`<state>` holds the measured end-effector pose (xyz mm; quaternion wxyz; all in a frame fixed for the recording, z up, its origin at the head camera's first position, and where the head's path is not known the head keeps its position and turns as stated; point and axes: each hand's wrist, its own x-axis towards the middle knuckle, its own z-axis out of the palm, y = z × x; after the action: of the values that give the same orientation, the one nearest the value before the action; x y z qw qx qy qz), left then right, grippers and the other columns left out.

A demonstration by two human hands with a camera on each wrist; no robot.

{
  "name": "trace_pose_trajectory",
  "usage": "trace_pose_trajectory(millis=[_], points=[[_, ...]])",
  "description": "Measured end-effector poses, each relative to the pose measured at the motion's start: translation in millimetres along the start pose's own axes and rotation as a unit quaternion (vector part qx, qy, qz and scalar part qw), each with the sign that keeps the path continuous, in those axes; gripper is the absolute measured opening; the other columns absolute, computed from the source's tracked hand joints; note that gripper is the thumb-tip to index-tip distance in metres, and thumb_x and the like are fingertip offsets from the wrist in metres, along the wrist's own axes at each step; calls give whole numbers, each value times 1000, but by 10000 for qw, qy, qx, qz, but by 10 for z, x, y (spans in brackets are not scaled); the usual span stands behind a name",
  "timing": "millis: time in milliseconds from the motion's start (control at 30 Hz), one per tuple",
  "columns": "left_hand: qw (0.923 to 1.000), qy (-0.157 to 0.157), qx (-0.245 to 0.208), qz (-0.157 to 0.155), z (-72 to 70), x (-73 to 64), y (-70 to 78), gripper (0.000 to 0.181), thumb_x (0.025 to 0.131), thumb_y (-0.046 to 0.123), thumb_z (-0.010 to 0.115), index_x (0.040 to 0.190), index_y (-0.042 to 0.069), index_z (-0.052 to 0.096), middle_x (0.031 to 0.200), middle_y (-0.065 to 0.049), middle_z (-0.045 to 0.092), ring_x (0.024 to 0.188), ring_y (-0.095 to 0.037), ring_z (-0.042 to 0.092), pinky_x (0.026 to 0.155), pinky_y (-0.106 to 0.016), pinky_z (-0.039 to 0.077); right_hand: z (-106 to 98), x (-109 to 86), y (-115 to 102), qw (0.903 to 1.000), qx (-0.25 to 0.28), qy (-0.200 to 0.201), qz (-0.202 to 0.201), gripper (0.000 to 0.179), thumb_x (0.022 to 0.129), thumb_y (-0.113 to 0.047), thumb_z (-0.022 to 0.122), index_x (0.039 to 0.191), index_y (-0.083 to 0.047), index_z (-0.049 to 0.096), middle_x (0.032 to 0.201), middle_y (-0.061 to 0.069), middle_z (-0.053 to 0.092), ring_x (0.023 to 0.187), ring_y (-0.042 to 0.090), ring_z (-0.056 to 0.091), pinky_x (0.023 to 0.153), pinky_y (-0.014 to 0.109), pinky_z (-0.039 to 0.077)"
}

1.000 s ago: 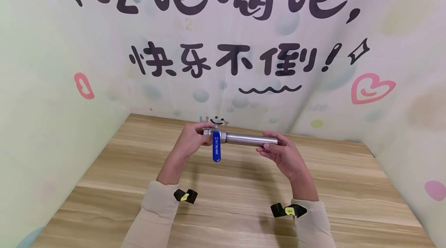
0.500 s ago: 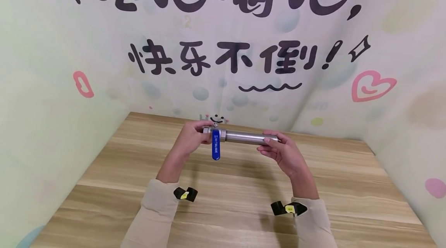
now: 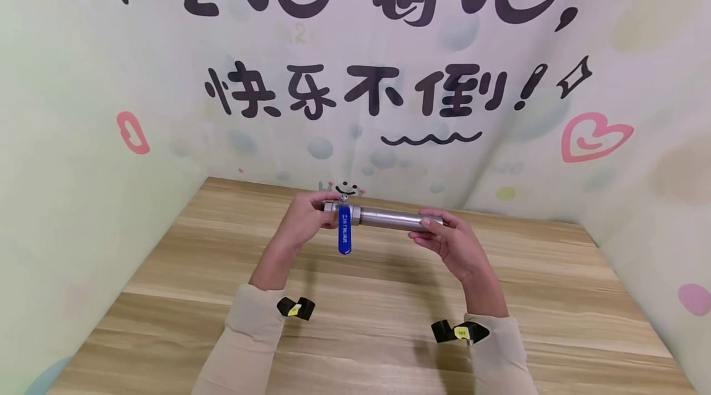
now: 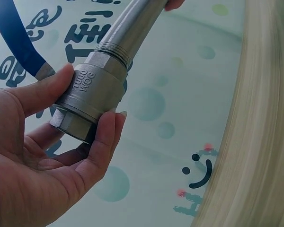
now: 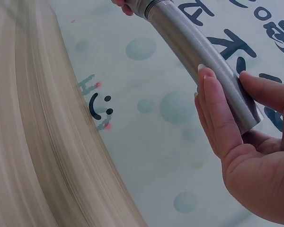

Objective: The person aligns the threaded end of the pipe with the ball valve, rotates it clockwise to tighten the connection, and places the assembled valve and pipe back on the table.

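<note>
My left hand (image 3: pixel 302 219) grips a steel ball valve (image 4: pixel 92 87), thumb on one side of its body and fingers around the other. The valve's blue lever handle (image 3: pixel 345 230) points toward me in the head view. A plain metal pipe (image 3: pixel 391 219) joins the valve's right end, with some thread (image 4: pixel 114 51) showing at the joint in the left wrist view. Around the pipe's free end, my right hand (image 3: pixel 458 244) pinches between thumb and fingers (image 5: pixel 217 106). Valve and pipe are held nearly level above the table, tilting slightly down to the right.
Below the hands lies a wood-grain table (image 3: pixel 361 333). A printed cloth wall (image 3: pixel 355 160) rises right behind its back edge, and cloth also stands along the left and right sides. Each sleeve carries a black strap mount, one the left mount (image 3: pixel 296 308).
The right thumb has shifted slightly up onto the pipe compared with one second ago. Valve, pipe and left hand keep nearly the same pose; the whole view has shifted a little.
</note>
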<state>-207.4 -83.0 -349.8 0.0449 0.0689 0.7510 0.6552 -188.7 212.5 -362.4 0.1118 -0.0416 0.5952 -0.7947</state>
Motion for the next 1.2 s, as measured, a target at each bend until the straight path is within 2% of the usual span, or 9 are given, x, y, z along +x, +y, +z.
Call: trace_pose_trajectory(millis=[133,367,767,1000,1200], points=[[10000,-19,-15,-21,0,4,-1,38,88,-5,62,125,3,65,108,-20,63,81,-19,60,75,-33,59,-7,2,2,9999,99,-18,-42,26,93,1,59,118,-5,58,102,12,65,82,23,73,81,31,58],[10000,-2,-24,-32,-9,5,-3,39,87,-6,62,126,2,64,108,-21,62,80,-19,59,76,-32,59,-12,1,-5,9996,221,-95,-125,35,88,13,57,115,-9,61,107,14,59,83,23,73,82,32,58],[9999,-47,-47,-82,-3,-4,11,36,88,-4,63,124,4,66,110,-20,63,85,-21,60,78,-34,59,-12,-5,-20,9999,78,-21,-101,29,90,4,61,116,-9,61,103,12,63,81,20,72,80,30,58],[10000,-2,27,3,-19,-13,-8,37,88,-5,62,123,4,66,106,-19,63,84,-22,60,78,-35,59,-4,-5,-17,10000,44,-1,-33,25,92,-1,63,115,-8,61,99,11,65,80,20,72,79,29,58],[10000,-52,37,37,-23,-11,-11,36,88,-4,62,123,4,66,107,-20,63,84,-22,61,79,-37,59,2,-8,-15,10000,-13,90,6,25,93,-6,64,117,-2,57,96,10,66,79,20,72,79,29,58]])
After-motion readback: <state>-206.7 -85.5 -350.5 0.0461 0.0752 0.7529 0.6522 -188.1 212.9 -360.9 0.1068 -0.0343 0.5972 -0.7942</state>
